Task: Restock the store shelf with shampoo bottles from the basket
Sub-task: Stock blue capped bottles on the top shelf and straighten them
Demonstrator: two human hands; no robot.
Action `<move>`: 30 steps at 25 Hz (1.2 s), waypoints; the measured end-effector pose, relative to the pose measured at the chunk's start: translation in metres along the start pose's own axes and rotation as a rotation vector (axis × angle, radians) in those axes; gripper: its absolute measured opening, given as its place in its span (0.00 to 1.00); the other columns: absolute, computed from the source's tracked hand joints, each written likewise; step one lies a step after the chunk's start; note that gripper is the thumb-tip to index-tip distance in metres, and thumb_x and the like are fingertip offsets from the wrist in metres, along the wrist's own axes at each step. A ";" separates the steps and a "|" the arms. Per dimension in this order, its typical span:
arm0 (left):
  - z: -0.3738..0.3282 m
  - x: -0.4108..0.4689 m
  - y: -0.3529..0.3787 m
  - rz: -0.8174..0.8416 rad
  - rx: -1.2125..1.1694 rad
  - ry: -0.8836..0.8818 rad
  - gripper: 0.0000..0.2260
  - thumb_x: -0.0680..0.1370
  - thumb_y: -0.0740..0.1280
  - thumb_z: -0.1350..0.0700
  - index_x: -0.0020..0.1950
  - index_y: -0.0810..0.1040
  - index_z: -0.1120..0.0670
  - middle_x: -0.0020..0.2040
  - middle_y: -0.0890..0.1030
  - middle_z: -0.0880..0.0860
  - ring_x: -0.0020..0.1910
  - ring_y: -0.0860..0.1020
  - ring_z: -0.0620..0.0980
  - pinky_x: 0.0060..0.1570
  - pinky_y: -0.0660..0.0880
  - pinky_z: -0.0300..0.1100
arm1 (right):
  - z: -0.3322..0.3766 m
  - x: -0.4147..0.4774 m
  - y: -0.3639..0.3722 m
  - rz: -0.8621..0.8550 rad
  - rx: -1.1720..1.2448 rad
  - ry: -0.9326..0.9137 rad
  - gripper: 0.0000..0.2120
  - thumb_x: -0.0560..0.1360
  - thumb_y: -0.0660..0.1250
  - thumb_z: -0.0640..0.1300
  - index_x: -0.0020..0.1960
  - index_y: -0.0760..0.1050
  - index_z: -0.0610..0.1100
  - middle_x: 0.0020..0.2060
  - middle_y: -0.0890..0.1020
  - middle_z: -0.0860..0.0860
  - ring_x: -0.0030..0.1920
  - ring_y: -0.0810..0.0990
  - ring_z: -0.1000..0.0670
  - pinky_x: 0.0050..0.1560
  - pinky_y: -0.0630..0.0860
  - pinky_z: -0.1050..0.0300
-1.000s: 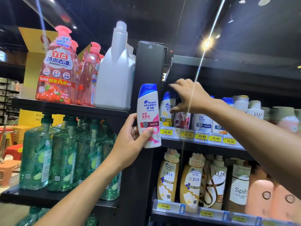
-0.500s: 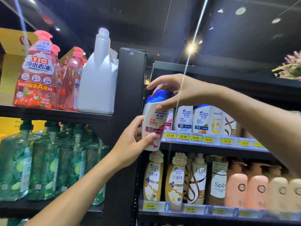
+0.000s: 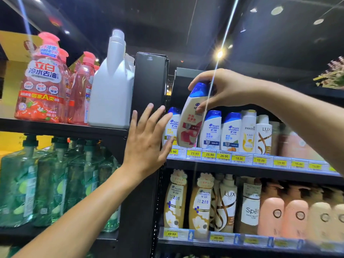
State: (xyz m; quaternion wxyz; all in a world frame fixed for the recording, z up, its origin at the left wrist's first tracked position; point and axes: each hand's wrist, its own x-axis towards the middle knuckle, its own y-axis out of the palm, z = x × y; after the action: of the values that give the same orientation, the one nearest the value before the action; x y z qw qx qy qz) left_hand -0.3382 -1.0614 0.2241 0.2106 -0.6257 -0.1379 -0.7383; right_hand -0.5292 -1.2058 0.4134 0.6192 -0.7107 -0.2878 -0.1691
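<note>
Since 0.5 s ago the left hand [image 3: 147,142] has let go of the shampoo bottle [image 3: 190,127], which now hangs from the right hand [image 3: 223,90] alone. Nearest the camera, the left hand is released, fingers straight and spread, in front of the black upright post [image 3: 149,81] at 9 o'clock of the bottle. Its thumb lies just beside the bottle's lower edge, and contact cannot be told.

Beyond it, the right hand grasps the bottle around its blue cap, with the thumb on the front label. The bottle leans with its cap toward 1 o'clock. Its base is at the front lip of the shelf [image 3: 242,171], above the 23.90 price tag [image 3: 194,153] and in front of the Head & Shoulders row [image 3: 211,131]. At 3 o'clock along that row stand a Pantene bottle [image 3: 248,133] and a Lux bottle [image 3: 264,135].

Farther off at 9 o'clock, a white jug [image 3: 111,90] and pink dish-soap bottles [image 3: 42,81] stand above green pump bottles [image 3: 46,183].
</note>
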 end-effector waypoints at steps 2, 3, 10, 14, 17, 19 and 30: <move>0.005 -0.009 0.008 0.081 0.133 0.058 0.29 0.81 0.66 0.44 0.81 0.66 0.52 0.82 0.65 0.54 0.83 0.58 0.58 0.78 0.54 0.67 | -0.010 0.008 0.006 -0.036 -0.132 0.009 0.26 0.69 0.81 0.49 0.64 0.78 0.48 0.57 0.81 0.51 0.54 0.79 0.52 0.52 0.73 0.64; 0.007 -0.013 0.011 0.106 0.178 0.073 0.30 0.81 0.67 0.43 0.81 0.65 0.52 0.82 0.64 0.54 0.83 0.57 0.58 0.78 0.54 0.67 | -0.016 0.011 0.010 -0.048 -0.171 0.014 0.27 0.69 0.81 0.49 0.65 0.78 0.48 0.58 0.80 0.50 0.56 0.78 0.50 0.54 0.72 0.62; 0.009 -0.015 0.013 0.113 0.258 0.058 0.33 0.80 0.67 0.42 0.83 0.63 0.51 0.83 0.61 0.54 0.84 0.55 0.56 0.79 0.54 0.66 | -0.048 0.026 0.042 -0.024 -0.202 0.049 0.31 0.69 0.81 0.49 0.69 0.76 0.47 0.58 0.78 0.49 0.56 0.76 0.49 0.55 0.69 0.59; 0.010 -0.015 0.015 0.116 0.258 0.055 0.33 0.80 0.67 0.43 0.82 0.63 0.51 0.83 0.61 0.53 0.84 0.54 0.56 0.79 0.54 0.65 | -0.057 0.028 0.061 0.010 -0.144 0.063 0.33 0.68 0.82 0.50 0.69 0.76 0.47 0.58 0.80 0.50 0.56 0.78 0.49 0.58 0.74 0.56; 0.012 -0.015 0.016 0.103 0.244 0.058 0.32 0.80 0.67 0.44 0.82 0.64 0.52 0.83 0.62 0.53 0.84 0.55 0.56 0.79 0.54 0.65 | -0.061 0.027 0.071 0.031 -0.068 0.086 0.33 0.67 0.82 0.51 0.69 0.75 0.50 0.57 0.81 0.52 0.51 0.79 0.53 0.57 0.78 0.54; 0.012 -0.015 0.016 0.104 0.230 0.058 0.30 0.80 0.66 0.44 0.81 0.66 0.52 0.82 0.63 0.53 0.84 0.55 0.55 0.79 0.54 0.65 | -0.064 0.026 0.077 0.037 -0.054 0.110 0.32 0.66 0.82 0.54 0.66 0.72 0.53 0.55 0.80 0.54 0.48 0.79 0.56 0.53 0.80 0.52; 0.012 0.070 -0.001 0.305 0.440 0.288 0.28 0.72 0.76 0.46 0.69 0.78 0.54 0.68 0.80 0.53 0.77 0.69 0.56 0.80 0.52 0.62 | -0.069 0.022 0.094 -0.005 -0.446 0.132 0.43 0.62 0.76 0.71 0.70 0.68 0.55 0.61 0.76 0.55 0.62 0.74 0.48 0.60 0.67 0.47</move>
State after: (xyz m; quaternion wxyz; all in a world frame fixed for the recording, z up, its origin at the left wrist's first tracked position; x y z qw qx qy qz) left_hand -0.3374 -1.0642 0.2947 0.4669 -0.4676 -0.1677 -0.7316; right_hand -0.4460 -1.2755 0.3653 0.4638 -0.8167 -0.2041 -0.2760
